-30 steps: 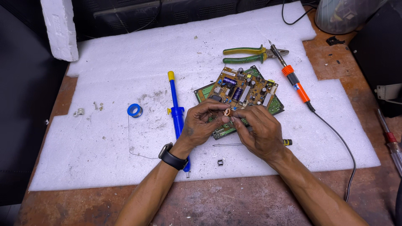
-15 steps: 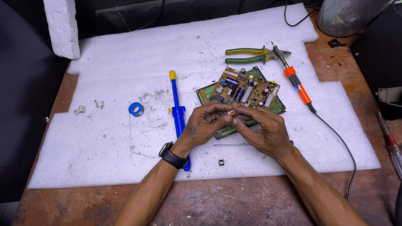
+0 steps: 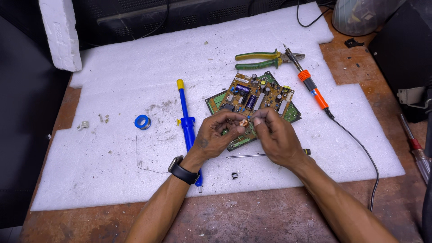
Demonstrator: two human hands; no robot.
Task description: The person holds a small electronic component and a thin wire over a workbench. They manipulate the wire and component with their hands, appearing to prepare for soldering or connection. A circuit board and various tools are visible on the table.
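Left hand: my left hand (image 3: 215,135) pinches one side of a small round part (image 3: 243,122), fingers bent in close.
Right hand: my right hand (image 3: 275,135) pinches the other side of it. So both hands are together, closed on the same tiny thing.
Part: it is small, pale and round with a brown middle. I think it is a little coil, but it is too small to be sure.
Where the part is: it sits right between my fingertips, held up just above the near edge of the board (image 3: 256,96). Both hands are equally near it. I cannot tell which way its long side points.
Board: green with a brown top, full of small parts. It lies flat on the foam (image 3: 112,67), just past my hands.
Pump: a blue pump (image 3: 185,116) with a yellow tip lies left of my left hand, pointing away from me.
Iron: an orange iron (image 3: 312,90) lies right of the board, tip pointing away, with its cord running back toward me.
Pliers: green and yellow pliers (image 3: 263,59) lie past the board.
Solder: a blue solder roll (image 3: 142,122) sits well to the left.
Rod: a thin rod (image 3: 265,155) lies under my right hand.
Bit: a small dark bit (image 3: 234,175) lies on the foam near my wrists.
Watch: a black watch (image 3: 183,171) is on my left wrist.
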